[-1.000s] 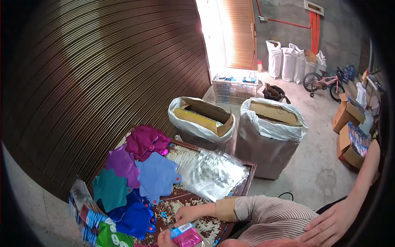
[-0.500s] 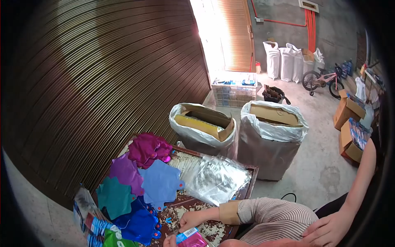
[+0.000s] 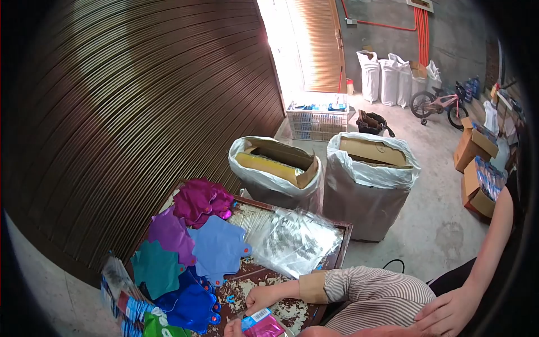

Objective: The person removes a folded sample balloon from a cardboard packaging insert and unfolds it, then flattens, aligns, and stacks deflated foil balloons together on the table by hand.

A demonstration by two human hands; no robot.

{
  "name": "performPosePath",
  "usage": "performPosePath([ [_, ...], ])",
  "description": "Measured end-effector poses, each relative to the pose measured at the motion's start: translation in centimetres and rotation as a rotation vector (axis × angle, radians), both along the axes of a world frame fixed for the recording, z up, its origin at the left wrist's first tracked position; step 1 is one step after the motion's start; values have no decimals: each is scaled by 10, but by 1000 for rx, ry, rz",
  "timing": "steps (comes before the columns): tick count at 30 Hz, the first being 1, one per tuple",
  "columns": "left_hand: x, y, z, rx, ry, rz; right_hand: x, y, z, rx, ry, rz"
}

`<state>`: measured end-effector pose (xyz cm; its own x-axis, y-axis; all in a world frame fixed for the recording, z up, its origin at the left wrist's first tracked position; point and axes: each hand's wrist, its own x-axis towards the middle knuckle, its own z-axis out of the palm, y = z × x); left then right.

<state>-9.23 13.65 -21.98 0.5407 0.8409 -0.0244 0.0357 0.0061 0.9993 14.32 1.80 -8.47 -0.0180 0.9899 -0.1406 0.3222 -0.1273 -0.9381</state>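
A small packet with a blue, barcoded top and shiny pink contents is at the bottom edge. The fingers of my left hand close on its left end; the rest of that hand is cut off. Just above the packet, my right hand is curled closed, its fingertips down by the packet's upper corner; what they pinch is hidden. Nearby lie flat foil shapes in piles: dark blue, light blue, teal, purple and magenta. A stack of clear plastic bags lies beyond my right hand.
Another person's hand rests by my striped sleeve. Two tall white sacks with cardboard stand behind the worn table. Farther off are a wire crate, a bicycle and open boxes. A ribbed shutter borders the left.
The whole view has shifted slightly, with the background a little higher in the picture. Both hands and the packet stay almost in place.
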Motion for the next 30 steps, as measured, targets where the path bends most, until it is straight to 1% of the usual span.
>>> performPosePath([
  [3, -3, 3, -19, -264, 49, 8, 0, -1, 1, -1, 13, -12],
  [4, -2, 0, -7, -268, 50, 9, 0, -1, 3, -5, 13, -11],
  [7, 6, -28, 92, 712, 285, -155, 1, -3, 8, -1, 30, -24],
  [8, 5, -32, 104, 1042, 362, -213, -1, -4, 7, 2, 40, -30],
  [9, 4, -27, 100, 1041, 365, -217, -2, -4, 5, 1, 44, -31],
  [13, 5, -2, 86, 666, 342, -179, 2, 1, 0, -25, 32, 11],
  [18, -17, 32, -24, 136, 322, -119, 2, -2, 6, -23, 62, 7],
  [24, -9, 39, -29, 73, 305, -84, 5, -1, 6, 33, 75, 13],
  [30, -9, 24, -34, -30, 292, -33, 8, 0, 0, -28, 120, 40],
])
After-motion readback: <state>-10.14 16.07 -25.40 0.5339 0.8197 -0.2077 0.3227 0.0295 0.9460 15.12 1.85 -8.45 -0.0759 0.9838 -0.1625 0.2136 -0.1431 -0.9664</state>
